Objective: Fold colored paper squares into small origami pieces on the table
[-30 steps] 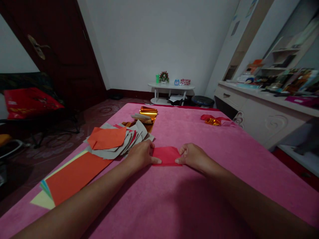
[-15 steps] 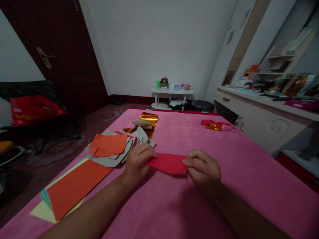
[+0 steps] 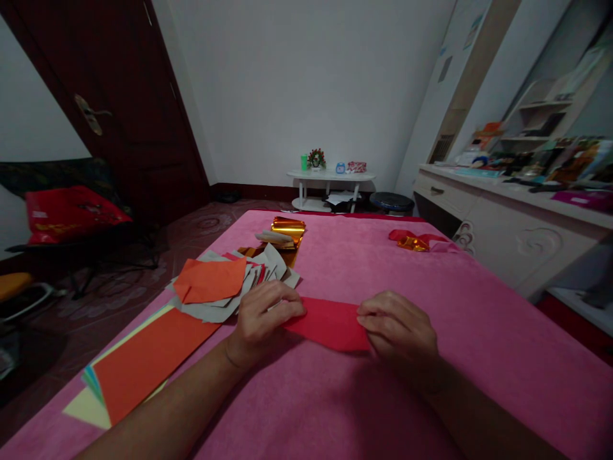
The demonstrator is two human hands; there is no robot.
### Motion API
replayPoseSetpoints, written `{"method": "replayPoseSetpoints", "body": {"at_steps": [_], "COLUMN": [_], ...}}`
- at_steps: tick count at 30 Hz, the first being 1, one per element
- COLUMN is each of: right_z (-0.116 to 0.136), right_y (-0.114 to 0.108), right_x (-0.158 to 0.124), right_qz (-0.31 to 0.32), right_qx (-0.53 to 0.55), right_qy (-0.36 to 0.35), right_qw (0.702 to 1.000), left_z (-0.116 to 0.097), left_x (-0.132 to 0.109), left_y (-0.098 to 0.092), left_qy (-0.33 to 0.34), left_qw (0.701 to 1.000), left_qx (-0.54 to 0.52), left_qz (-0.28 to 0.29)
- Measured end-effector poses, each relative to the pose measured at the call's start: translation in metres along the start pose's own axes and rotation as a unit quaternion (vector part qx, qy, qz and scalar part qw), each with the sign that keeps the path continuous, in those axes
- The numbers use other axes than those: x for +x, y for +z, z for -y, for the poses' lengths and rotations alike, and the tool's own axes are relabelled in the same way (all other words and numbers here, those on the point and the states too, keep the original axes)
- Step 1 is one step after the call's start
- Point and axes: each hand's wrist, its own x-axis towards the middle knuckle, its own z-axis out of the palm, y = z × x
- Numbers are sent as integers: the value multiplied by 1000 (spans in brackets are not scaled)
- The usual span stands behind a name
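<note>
A piece of red paper (image 3: 332, 324) stretches between my two hands, over the pink cloth (image 3: 345, 255) that covers the table. My left hand (image 3: 265, 319) pinches its left end, thumb on top. At the other end, my right hand (image 3: 400, 329) grips the paper between thumb and fingers. Just beyond my left hand lies a loose pile of grey paper pieces (image 3: 208, 311), with an orange paper piece (image 3: 211, 281) on top. Nearer my left forearm is a fanned stack of coloured sheets, an orange sheet (image 3: 153, 361) uppermost.
A gold foil roll (image 3: 288, 227) rests behind the grey pile. Red and gold scraps (image 3: 414, 243) lie at the far right of the cloth. Beyond stands a small white table (image 3: 330, 175); a cluttered pale cabinet (image 3: 502, 223) is on the right, a red bag (image 3: 76, 214) on the left.
Both hands have come slightly lower and nearer to me with the red paper. More of the paper's face shows, its lower edge dipping further. Both ends stay gripped.
</note>
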Motion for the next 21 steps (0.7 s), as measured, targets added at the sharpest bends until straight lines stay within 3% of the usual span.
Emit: {"method": "replayPoseSetpoints", "body": {"at_steps": [14,21], "right_z": [-3,-4], "right_y": [7,12], "right_x": [-12,-12], "right_qz": [9,-45], "right_qx": [-20,78], "right_qy": [28,140], "right_qw": [999,986], "left_z": [3,-5], "left_x": [-7,0], "left_y": [5,3], "left_qy": [-15,23], "left_qw": [1000,999], "left_qx": [-12,-18], "left_qz": [11,21]}}
